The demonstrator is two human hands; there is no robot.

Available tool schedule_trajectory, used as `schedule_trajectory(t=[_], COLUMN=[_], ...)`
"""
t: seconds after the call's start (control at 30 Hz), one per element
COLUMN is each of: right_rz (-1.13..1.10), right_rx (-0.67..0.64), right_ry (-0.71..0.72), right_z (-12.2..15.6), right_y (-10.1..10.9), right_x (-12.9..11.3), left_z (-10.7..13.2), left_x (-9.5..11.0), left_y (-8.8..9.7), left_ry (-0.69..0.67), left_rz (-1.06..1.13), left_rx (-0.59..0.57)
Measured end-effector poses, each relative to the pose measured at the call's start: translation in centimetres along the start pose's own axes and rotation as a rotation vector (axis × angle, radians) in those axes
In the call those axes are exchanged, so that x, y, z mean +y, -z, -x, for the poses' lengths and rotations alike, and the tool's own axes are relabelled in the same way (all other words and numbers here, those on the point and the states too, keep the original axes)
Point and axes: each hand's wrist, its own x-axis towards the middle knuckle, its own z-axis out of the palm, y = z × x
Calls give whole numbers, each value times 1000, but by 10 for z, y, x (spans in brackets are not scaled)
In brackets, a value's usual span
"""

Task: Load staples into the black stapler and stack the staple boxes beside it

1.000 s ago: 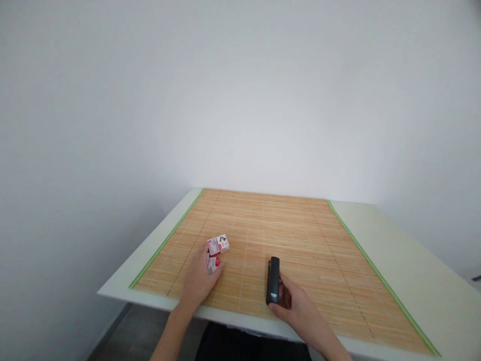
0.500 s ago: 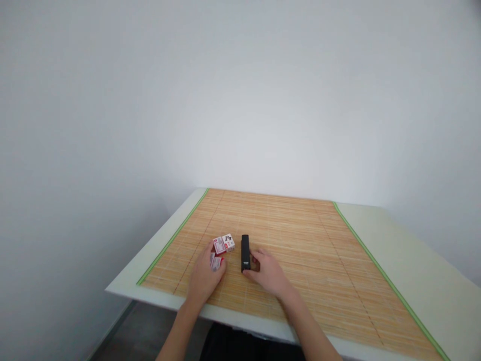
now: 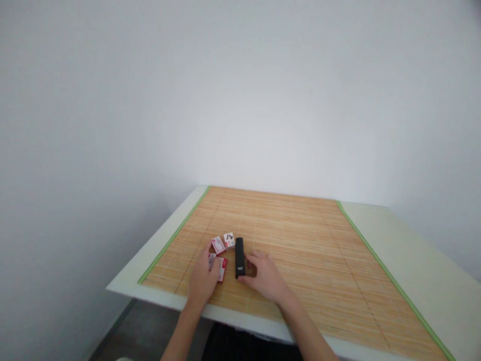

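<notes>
My left hand [image 3: 203,282] curves around small red-and-white staple boxes on the bamboo mat. Its fingertips reach the upper left box [image 3: 218,245], and the thumb lies against the lower right box [image 3: 222,271]. Another lower box [image 3: 211,259] is partly covered by this hand. At the top of the group sits a box with a dark picture on its lid [image 3: 229,240]. Just to the right lies a black stapler [image 3: 239,258], pointing away from me. My right hand [image 3: 265,277] is closed on its right side, thumb at the near end.
The bamboo mat [image 3: 300,250] with green edging covers most of the white table [image 3: 391,235]. A plain wall [image 3: 263,100] rises behind the table, and its front edge runs close to my body.
The stapler has moved left and slightly nearer with my right hand, closer to the boxes. The boxes have shifted apart, and more of the lower right box shows beside my left thumb.
</notes>
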Motion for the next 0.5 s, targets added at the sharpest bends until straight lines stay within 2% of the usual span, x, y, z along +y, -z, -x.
schedule_trajectory(t=[0.37,0.5], right_rz=[-2,16], right_rx=[14,-3], right_ry=[25,32], right_z=[5,5], right_y=[1,1], right_x=[-1,-1], left_z=[-9,-9], left_x=[4,-2], left_y=[-6,-9], left_ry=[-26,-19], left_rz=[-110,-82], left_rx=[4,-14])
